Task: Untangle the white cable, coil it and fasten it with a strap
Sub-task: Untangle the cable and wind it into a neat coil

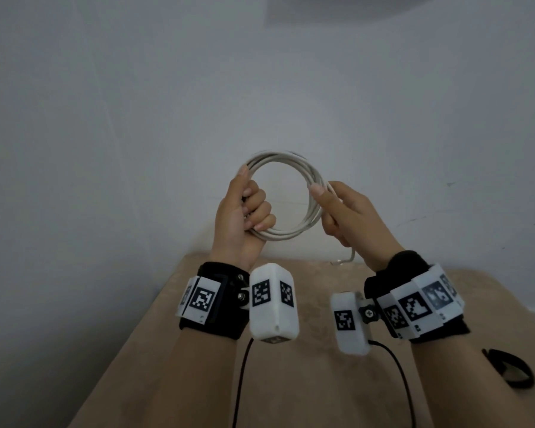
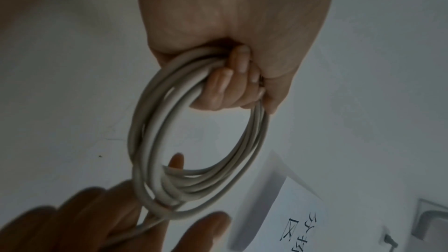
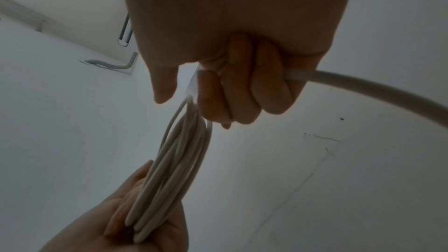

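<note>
The white cable (image 1: 294, 159) is wound into a round coil of several loops, held up in front of the wall. My left hand (image 1: 247, 211) grips the coil's left side with fingers curled round the bundle (image 2: 155, 122). My right hand (image 1: 337, 211) holds the coil's right side, its fingers (image 3: 242, 83) wrapped round the loose strand (image 3: 363, 83). That tail (image 1: 349, 257) hangs below the right hand toward the table. A black strap (image 1: 507, 369) lies on the table at the lower right, apart from both hands.
A beige table (image 1: 291, 381) sits below the hands, against a pale wall (image 1: 136, 118). Black wires (image 1: 241, 381) from the wrist cameras trail over it. A paper sign (image 2: 298, 227) with printed characters shows in the left wrist view.
</note>
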A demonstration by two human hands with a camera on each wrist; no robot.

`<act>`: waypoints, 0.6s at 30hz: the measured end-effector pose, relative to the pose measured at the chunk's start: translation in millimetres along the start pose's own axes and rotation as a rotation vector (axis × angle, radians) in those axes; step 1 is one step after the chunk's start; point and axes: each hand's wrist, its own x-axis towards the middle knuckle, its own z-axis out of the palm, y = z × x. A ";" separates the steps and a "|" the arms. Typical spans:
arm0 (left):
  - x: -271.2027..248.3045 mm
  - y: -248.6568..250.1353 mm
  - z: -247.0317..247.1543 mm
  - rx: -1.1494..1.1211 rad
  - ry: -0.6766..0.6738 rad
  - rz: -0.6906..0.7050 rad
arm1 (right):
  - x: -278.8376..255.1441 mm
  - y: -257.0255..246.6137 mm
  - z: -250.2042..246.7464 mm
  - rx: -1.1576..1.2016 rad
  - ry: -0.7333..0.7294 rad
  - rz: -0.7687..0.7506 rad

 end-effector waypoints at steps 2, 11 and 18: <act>0.4 -2.1 2.1 -0.043 -0.018 -0.017 | -0.5 0.1 3.0 -0.024 -0.044 0.001; 0.8 -2.8 5.6 -0.033 -0.060 -0.068 | 2.2 0.7 8.5 0.026 -0.030 -0.015; -0.5 3.9 -9.0 0.143 -0.164 -0.209 | 3.3 3.8 -8.6 -0.013 -0.065 0.092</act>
